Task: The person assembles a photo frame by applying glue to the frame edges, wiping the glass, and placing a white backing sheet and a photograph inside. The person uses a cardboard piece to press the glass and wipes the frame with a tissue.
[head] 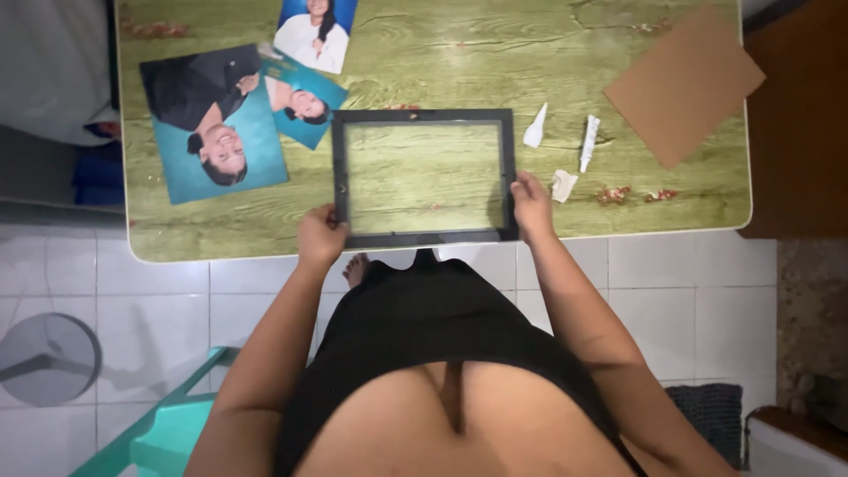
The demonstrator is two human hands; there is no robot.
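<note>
Head view: a black picture frame point(424, 177) with clear glazing is laid flat on a green wood-grain table point(459, 53), its near rail close to the table's front edge. The frame is gripped at both near corners. The left hand point(320, 237) is closed on the near-left corner, fingers curled over the rail, approx. at the table edge. The right hand point(532, 208) is closed on the near-right corner, fingers wrapped onto the side rail, thumb on top.

To the left of the frame, three photo prints are spread: a large teal portrait print point(212, 124), a smaller teal print point(305, 102) almost touching the frame's far-left corner, and a blue-backed print point(315, 31) at the far edge. Little free room is left on that side.

To the right, a white nozzle cap point(535, 128), a small white tube point(588, 141) and a crumpled white scrap point(563, 185) are seen just beside the frame. A brown cardboard backing sheet point(682, 81) is set well apart, tilted, near the table's right edge. Bare table is left beyond the frame's far rail and btw. tube and cardboard.
</note>
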